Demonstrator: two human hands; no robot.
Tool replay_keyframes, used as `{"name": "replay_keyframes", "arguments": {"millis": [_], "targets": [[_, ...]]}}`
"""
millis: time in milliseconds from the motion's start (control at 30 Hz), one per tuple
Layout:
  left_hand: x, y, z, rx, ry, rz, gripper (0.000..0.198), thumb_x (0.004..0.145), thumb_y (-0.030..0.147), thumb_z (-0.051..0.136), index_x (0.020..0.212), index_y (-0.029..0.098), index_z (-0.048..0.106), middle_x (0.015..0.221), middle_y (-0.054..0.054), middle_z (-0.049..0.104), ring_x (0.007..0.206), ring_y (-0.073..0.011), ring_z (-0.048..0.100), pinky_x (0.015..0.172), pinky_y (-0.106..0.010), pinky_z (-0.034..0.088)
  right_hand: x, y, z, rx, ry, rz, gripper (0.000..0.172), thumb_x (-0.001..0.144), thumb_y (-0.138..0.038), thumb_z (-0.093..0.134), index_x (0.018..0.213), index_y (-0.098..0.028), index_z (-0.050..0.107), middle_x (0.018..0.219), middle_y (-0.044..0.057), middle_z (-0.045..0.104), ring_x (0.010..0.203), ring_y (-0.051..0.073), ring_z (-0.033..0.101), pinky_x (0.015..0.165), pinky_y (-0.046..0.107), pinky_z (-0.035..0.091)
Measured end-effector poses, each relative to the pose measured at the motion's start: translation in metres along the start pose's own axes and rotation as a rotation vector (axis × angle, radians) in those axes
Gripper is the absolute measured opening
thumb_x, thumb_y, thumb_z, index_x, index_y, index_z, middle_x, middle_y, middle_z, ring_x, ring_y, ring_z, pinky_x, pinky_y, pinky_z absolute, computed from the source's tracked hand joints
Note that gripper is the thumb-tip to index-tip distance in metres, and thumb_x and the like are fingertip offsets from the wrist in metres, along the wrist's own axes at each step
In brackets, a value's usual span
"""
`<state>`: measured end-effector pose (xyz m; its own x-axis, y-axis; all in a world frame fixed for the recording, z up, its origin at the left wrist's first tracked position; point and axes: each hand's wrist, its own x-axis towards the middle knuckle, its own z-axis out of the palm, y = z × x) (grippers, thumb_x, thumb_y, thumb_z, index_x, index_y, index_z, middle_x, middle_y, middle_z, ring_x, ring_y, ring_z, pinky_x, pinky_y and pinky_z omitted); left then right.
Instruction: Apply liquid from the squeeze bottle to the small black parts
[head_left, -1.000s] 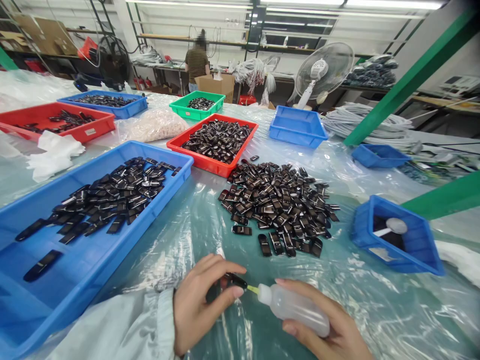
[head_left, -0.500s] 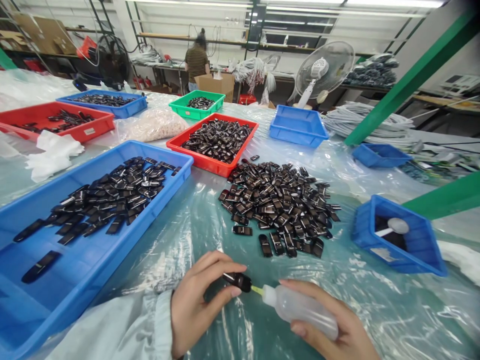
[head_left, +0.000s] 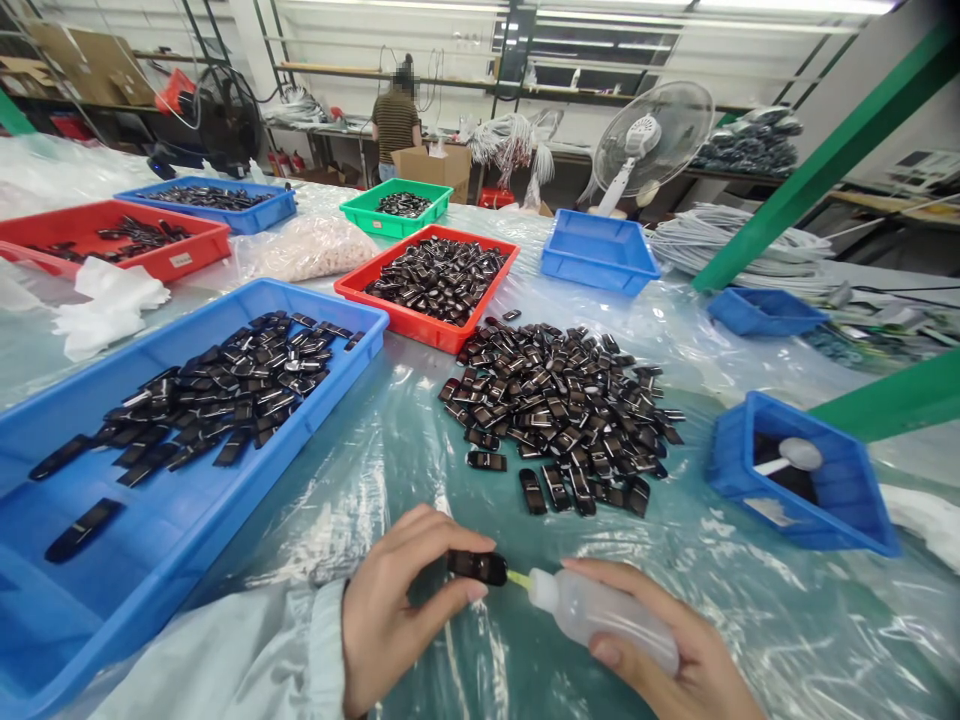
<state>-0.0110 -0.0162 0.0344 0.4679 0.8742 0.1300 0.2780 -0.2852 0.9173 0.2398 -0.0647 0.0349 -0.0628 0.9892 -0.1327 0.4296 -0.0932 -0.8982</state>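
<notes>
Between thumb and fingertips, my left hand (head_left: 409,605) pinches a small black plastic piece (head_left: 478,568) with rounded ends, just above the plastic-covered table. My right hand (head_left: 675,640) is wrapped round a translucent squeeze bottle (head_left: 611,612). The bottle's thin yellowish nozzle tip (head_left: 517,579) points left and meets the right end of the black piece, or lies very close to it. Beyond both hands spreads a heap of similar black pieces (head_left: 562,400), with a few lying singly along its near edge.
A long blue tray (head_left: 187,560) of black pieces lies left. Behind stand a red tray (head_left: 450,340) and a green tray (head_left: 360,222), both with small dark pieces. At right, a blue bin (head_left: 810,515) holds a white scoop-like item. A person (head_left: 395,120) stands in the background.
The black piece has turned slightly in my left fingers, showing more of its top face. The bottle and my right hand have shifted slightly right.
</notes>
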Motion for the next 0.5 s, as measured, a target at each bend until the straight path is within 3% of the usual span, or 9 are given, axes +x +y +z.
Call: {"name": "replay_keyframes", "arguments": {"millis": [133,300,400,500], "targets": [[0.0004,-0.0004,-0.0006,0.009,-0.005,0.017,0.019,0.092,0.033,0.056,0.109,0.025,0.062,0.094,-0.006,0.063,0.088,-0.0215,0.055,0.075,-0.033,0.044,0.0000,-0.0035,0.0029,0.012,-0.003,0.018,0.024,0.080,-0.045,0.067,0.103,-0.039,0.070,0.099,-0.001,0.070,0.084,0.022,0.068,0.056,0.018,0.054],[0.0002,-0.0010,-0.0002,0.010,0.006,0.024,0.020,0.093,0.034,0.054,0.110,0.027,0.061,0.096,-0.005,0.063,0.090,-0.0208,0.055,0.078,-0.033,0.044,0.0003,-0.0067,0.0045,0.064,0.097,0.030,0.023,0.074,-0.043,0.071,0.095,-0.038,0.073,0.097,-0.001,0.071,0.080,0.020,0.068,0.054,0.017,0.053],[-0.0006,-0.0007,0.0005,0.020,0.007,0.001,0.020,0.093,0.033,0.055,0.110,0.027,0.061,0.096,-0.004,0.062,0.091,-0.0211,0.055,0.079,-0.033,0.044,0.0016,-0.0067,0.0026,0.010,0.035,-0.032,0.023,0.074,-0.038,0.072,0.097,-0.041,0.072,0.097,-0.003,0.070,0.077,0.018,0.068,0.055,0.016,0.052],[-0.0005,0.0009,0.0006,0.014,0.002,-0.006,0.019,0.093,0.033,0.055,0.109,0.027,0.061,0.096,-0.003,0.062,0.091,-0.0206,0.055,0.078,-0.032,0.044,0.0012,-0.0078,0.0046,0.013,0.071,-0.031,0.021,0.074,-0.040,0.072,0.095,-0.041,0.072,0.094,-0.005,0.070,0.076,0.017,0.067,0.055,0.015,0.051]]}}
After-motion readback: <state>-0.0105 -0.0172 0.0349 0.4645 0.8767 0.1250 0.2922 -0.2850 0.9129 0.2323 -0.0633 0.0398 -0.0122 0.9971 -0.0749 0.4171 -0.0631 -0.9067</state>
